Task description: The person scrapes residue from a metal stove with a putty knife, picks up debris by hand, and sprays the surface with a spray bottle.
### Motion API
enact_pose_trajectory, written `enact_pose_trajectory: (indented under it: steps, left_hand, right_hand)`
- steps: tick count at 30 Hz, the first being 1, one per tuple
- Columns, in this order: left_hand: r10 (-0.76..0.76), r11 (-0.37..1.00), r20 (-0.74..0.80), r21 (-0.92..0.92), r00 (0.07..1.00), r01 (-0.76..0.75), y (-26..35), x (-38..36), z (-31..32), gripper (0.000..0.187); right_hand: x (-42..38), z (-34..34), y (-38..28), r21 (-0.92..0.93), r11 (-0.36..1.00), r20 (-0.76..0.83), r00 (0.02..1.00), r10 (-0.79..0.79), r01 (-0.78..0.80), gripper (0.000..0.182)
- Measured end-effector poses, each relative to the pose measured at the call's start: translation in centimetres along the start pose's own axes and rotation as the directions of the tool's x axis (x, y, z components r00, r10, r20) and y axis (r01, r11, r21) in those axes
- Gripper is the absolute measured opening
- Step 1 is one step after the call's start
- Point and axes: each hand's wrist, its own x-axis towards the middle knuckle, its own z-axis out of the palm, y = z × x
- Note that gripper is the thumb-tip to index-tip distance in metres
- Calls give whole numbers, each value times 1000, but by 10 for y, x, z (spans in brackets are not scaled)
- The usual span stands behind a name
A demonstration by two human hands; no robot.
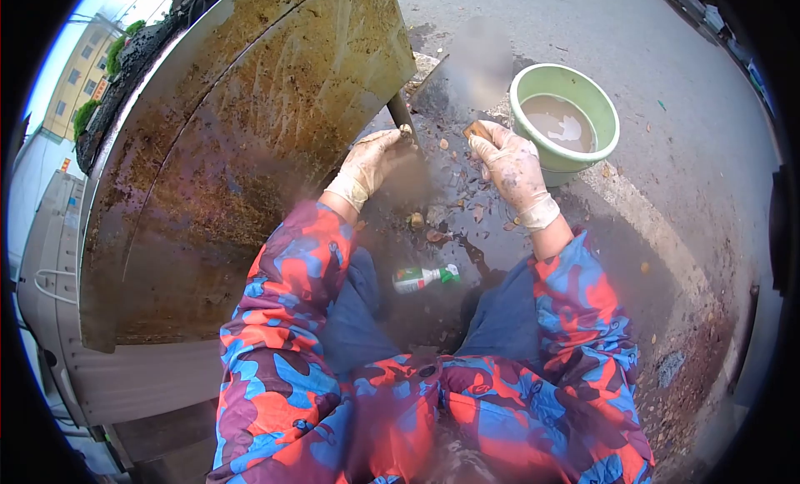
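My left hand (369, 169), in a pale dirty glove, is closed with its fingertips just below a dark metal post (399, 110). What it grips, if anything, is hidden. Beside it stands a large metal panel (242, 125), tilted and coated in brown grease and rust-like stains. My right hand (511, 165), gloved too and smudged with grime, pinches a small brown block (477, 131) between thumb and fingers. Just to its right is a pale green bucket (609, 142) holding murky water (554, 121).
A green and white bottle (425, 278) lies on the wet ground between my legs. Fallen leaves (435, 235) and puddles spread around it. A grey plate (431, 81) juts up beyond the post. On the left is a grey cabinet-like body (158, 380), with grey pavement (683, 109) at right.
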Motion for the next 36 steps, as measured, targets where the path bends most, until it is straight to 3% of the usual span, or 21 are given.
enact_pose_trajectory:
  steps: [4,6,10,19,20,22,24,28,31,36]
  left_hand:
    - [37,995,1,-93,999,-37,0,-3,1,20]
    - [23,997,-26,-73,999,-25,2,-2,1,20]
    - [33,999,-43,-13,999,-34,3,-2,-1,22]
    - [154,988,37,15,987,-154,10,-7,4,27]
    - [155,988,37,14,987,-156,12,-8,6,27]
    - [122,983,11,-137,992,-119,15,-10,9,28]
    - [110,982,12,-154,994,-107,18,-12,9,29]
    - [77,979,79,-193,994,-61,22,-13,6,35]
    - [7,969,16,-246,1000,-3,25,-17,9,43]
    - [-3,936,89,-349,996,34,27,-16,3,61]
  right_hand:
    - [-1,3,1,-55,998,48,998,-35,38,32]
    - [-2,3,-4,-73,997,125,992,4,6,34]
    - [-3,10,2,-107,992,117,991,-60,73,35]
    - [0,16,8,-123,992,152,988,3,16,34]
    - [-1,15,6,-53,997,172,983,68,-60,33]
    - [-2,13,-2,17,990,196,972,131,-137,31]
    - [-1,11,-6,103,968,244,949,198,-229,29]
    - [0,13,-1,148,965,228,957,181,-218,28]
    - [-2,8,-9,159,959,255,948,190,-235,29]
    - [-4,4,-13,66,986,221,965,138,-156,32]
